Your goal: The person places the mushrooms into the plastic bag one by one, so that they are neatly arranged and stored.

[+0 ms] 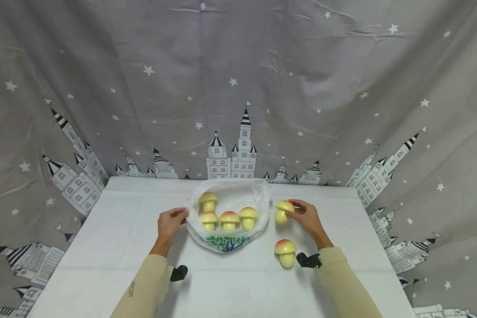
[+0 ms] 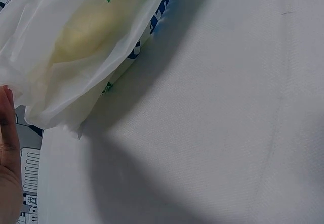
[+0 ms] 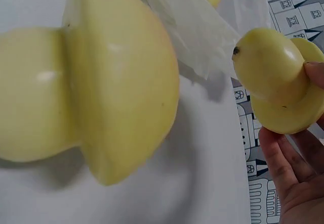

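Observation:
A white plastic bag [image 1: 198,234] with a green and blue tree print lies on the table with its mouth spread. Inside it sit several yellow toy mushrooms [image 1: 229,219] with reddish caps. My left hand [image 1: 171,226] pinches the bag's left rim; the left wrist view shows the bag's translucent side [image 2: 30,47] by the fingertips. Right of the bag, my right hand [image 1: 308,219] grips a toy mushroom [image 1: 283,212] by its cap, stem pointing down and left. In the right wrist view this held mushroom [image 3: 271,64] is raised off the table. Another mushroom [image 1: 285,252] lies nearer me.
A white cloth covers the table [image 1: 238,291]. Behind it hangs a grey curtain [image 1: 238,57] printed with stars and castles, which also runs down both sides. A dark wrist camera [image 1: 309,260] juts inward from the right sleeve, close to the lying mushroom.

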Motion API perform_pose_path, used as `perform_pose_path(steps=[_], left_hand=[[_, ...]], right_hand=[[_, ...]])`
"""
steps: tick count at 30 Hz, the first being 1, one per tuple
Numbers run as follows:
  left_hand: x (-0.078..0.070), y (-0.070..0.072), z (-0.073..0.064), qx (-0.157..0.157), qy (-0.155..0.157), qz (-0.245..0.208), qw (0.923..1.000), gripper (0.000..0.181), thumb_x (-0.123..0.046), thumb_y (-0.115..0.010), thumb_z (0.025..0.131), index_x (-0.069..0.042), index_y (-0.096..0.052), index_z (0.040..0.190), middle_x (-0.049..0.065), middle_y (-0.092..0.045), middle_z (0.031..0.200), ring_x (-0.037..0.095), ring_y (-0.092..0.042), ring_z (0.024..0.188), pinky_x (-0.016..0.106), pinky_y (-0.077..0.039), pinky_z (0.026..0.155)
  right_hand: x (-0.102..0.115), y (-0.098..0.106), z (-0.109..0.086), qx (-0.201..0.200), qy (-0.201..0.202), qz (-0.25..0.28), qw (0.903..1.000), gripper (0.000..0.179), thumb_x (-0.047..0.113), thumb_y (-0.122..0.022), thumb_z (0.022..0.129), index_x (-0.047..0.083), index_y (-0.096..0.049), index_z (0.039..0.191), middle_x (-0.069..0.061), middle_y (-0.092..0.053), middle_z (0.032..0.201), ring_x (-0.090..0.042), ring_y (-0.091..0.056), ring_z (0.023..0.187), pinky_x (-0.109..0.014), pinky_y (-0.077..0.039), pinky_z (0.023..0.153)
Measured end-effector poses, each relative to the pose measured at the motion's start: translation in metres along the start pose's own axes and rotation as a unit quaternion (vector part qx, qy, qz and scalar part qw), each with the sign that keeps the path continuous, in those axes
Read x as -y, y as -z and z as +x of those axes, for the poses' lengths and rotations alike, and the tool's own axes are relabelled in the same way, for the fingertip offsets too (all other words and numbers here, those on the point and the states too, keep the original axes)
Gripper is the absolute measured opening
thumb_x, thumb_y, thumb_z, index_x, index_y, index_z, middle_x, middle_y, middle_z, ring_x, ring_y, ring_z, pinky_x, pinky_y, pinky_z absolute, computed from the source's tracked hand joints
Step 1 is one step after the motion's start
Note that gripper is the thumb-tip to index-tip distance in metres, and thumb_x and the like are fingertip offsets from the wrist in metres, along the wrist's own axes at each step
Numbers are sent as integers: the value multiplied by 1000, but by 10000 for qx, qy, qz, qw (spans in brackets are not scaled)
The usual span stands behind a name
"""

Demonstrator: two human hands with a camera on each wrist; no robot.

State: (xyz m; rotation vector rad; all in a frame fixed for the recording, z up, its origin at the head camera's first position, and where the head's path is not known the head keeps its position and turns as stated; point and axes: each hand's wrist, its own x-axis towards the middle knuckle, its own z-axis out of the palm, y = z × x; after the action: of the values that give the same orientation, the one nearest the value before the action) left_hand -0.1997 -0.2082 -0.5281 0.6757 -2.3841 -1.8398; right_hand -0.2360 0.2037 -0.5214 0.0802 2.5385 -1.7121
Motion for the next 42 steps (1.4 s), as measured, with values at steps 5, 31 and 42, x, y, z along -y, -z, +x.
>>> perform_pose_path(steps=[5,31,42], left_hand=[[0,-1,1,-10,27,9,10000,30,-14,-65,92,6,-66,113,18,-68,103,2,-62,67,11,-51,63],[-1,-2,2,-58,-27,-151,9999,29,-14,-66,92,7,-66,112,14,-70,98,1,-62,67,11,-51,64],[-1,-3,4,-25,-16,-233,9997,28,-11,-66,91,7,-66,112,11,-70,95,1,-61,67,13,-52,64]], right_hand=[[4,-7,5,104,61,147,9998,49,8,-75,82,-3,-59,127,-23,-57,128,-34,-60,111,-34,-52,91],[35,-45,31,735,629,15,9953,49,9,-72,86,-1,-55,131,-21,-55,131,-36,-57,114,-40,-51,93],[45,-65,40,769,971,-258,9920,49,11,-71,87,0,-56,131,-19,-59,127,-33,-58,113,-41,-51,94]])
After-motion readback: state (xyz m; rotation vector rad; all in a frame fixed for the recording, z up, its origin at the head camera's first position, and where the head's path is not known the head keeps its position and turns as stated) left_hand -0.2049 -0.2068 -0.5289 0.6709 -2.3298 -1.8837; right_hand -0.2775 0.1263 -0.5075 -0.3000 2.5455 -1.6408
